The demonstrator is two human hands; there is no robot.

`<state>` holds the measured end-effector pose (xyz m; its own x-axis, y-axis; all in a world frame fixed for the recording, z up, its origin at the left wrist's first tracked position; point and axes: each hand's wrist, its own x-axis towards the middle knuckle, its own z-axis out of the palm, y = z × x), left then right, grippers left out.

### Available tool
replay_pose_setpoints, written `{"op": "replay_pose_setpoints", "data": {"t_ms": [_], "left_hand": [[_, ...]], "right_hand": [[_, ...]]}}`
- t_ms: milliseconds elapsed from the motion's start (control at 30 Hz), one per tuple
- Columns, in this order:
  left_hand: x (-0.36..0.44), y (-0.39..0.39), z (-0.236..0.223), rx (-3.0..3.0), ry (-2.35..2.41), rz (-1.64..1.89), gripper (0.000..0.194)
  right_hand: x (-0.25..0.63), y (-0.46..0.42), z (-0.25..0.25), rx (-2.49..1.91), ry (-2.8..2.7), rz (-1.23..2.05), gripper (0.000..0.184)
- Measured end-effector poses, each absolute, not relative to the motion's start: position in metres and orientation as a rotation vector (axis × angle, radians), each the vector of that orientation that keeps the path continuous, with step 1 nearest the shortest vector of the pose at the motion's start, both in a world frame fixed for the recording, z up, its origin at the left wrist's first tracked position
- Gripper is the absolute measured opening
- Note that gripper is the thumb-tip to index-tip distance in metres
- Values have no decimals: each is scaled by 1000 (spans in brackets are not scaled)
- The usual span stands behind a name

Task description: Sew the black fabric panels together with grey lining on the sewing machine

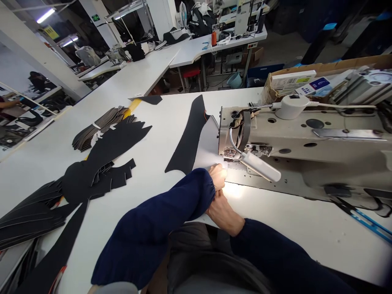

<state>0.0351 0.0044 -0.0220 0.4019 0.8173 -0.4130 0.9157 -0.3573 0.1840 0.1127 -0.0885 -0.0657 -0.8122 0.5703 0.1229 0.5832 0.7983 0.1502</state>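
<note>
Just in front of the needle area of a beige industrial sewing machine point(275, 134), my left hand point(218, 176) is closed on the near end of a light grey fabric panel point(208, 141). Below it, touching it, my right hand point(225, 214) has its fingers curled in; their tips and whatever they hold are hidden. A dark fabric panel point(188, 136) lies flat along the left side of the grey one. A white lamp point(260, 166) on a bendable neck lights the spot by my hands.
Stacks of dark cut panels point(107, 151) lie on the white table point(159, 143) at left, with a tied grey-brown bundle point(98, 126) behind. Past the machine stands a cardboard box point(268, 87) of assorted items. Blue-handled scissors point(372, 222) lie at right. An orange thread spool point(213, 38) stands on the far bench.
</note>
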Motion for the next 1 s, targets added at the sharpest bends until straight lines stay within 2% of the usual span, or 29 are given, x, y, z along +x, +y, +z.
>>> {"op": "replay_pose_setpoints", "data": {"t_ms": [133,400,667,1000], "left_hand": [[37,13,-22,2310,1492,-365,21],[14,-3,-12,2385,1470,-338,35],[15,-3,-9,2431,1417,-434,22],[34,20,-20,2374,1504,-470,27]], "right_hand": [[118,-76,-74,-916,-2883,-310,17],[121,-73,-78,-896,-2742,-468,20],[121,-67,-82,-887,-2676,-456,20],[136,-46,-97,-932,-2677,-388,28]]}}
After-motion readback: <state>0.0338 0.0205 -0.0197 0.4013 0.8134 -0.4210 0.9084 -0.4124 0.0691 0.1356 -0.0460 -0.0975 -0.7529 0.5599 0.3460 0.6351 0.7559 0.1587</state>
